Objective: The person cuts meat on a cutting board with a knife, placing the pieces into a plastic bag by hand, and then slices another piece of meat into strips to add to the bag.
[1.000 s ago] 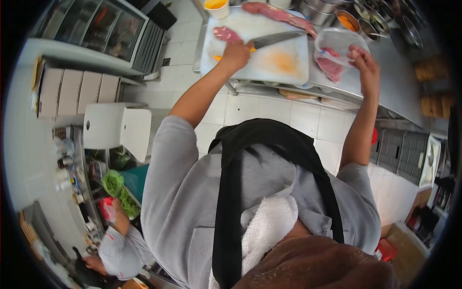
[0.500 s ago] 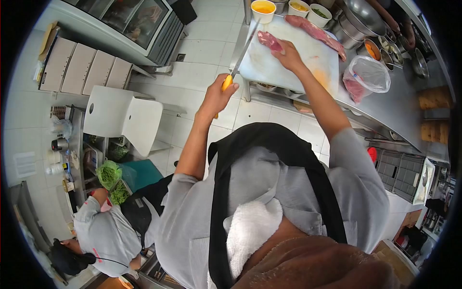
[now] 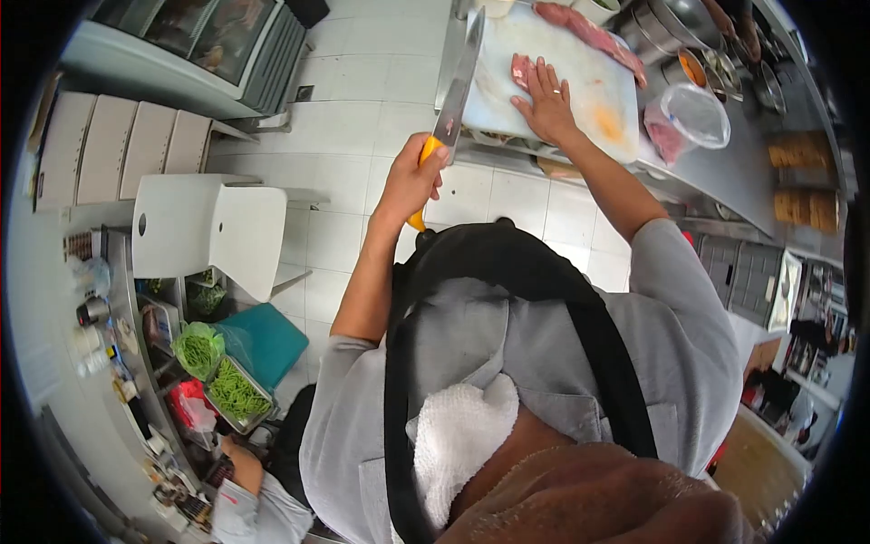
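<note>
My left hand (image 3: 410,189) is closed round the yellow handle of a long knife (image 3: 460,82). The blade points away from me along the left edge of a white cutting board (image 3: 497,107), its broad side showing. On the board, my right hand (image 3: 549,109) lies with fingers stretched out and apart, fingertips over a small piece of red meat (image 3: 521,71) and partly hiding it. A longer strip of raw meat (image 3: 594,41) runs along the board's far right side, apart from both hands.
A clear plastic bag (image 3: 693,118) with meat stands right of the board, near metal pots (image 3: 652,36). At left are a white chair (image 3: 246,240) and a tray of green beans (image 3: 237,394). Another person's grey sleeve (image 3: 263,512) shows at lower left.
The knife has turned from edge-on to showing its broad side. My right hand has gone from gripping the small piece's end to lying spread over it. The other person has moved lower in view.
</note>
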Demonstrator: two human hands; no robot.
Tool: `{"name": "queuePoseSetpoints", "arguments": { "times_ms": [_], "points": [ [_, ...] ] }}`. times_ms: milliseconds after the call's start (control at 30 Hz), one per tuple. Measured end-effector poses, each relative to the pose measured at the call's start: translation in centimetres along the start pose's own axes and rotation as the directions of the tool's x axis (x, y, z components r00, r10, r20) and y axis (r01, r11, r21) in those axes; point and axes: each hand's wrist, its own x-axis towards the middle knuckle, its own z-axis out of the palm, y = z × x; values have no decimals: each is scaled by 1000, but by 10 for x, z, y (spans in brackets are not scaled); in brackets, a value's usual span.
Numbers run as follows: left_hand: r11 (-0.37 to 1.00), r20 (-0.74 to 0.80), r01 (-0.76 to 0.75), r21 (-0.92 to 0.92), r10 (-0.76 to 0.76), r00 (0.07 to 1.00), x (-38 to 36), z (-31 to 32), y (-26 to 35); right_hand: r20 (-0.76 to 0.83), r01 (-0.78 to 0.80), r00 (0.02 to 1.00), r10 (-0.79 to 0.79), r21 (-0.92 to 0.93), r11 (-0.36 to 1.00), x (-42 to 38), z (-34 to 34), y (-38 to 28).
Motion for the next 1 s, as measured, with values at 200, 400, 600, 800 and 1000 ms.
{"name": "queuePoseSetpoints", "arguments": {
  "times_ms": [200, 400, 600, 800, 1000],
  "points": [
    [982, 148, 132, 135, -152, 977, 17, 3, 12, 91, -252, 968, 235, 349, 902, -12, -12, 30],
    [977, 262, 155, 147, -190, 946, 31, 24, 6, -83, -214, 947, 312, 560, 800, 4, -1, 48],
    [950, 230, 265, 163, -298, 927, 48, 42, -1, -17, -147, 988, 156, 247, 958, 13, 14, 29],
    [975, 239, 198, 98, -216, 947, 101, 71, -12, -32, -161, 985, 172, 215, 963, 15, 16, 28],
    [948, 293, 304, 91, -318, 902, 59, 54, -23, 31, -145, 989, 142, 188, 971, 16, 13, 30]
  ]
}}
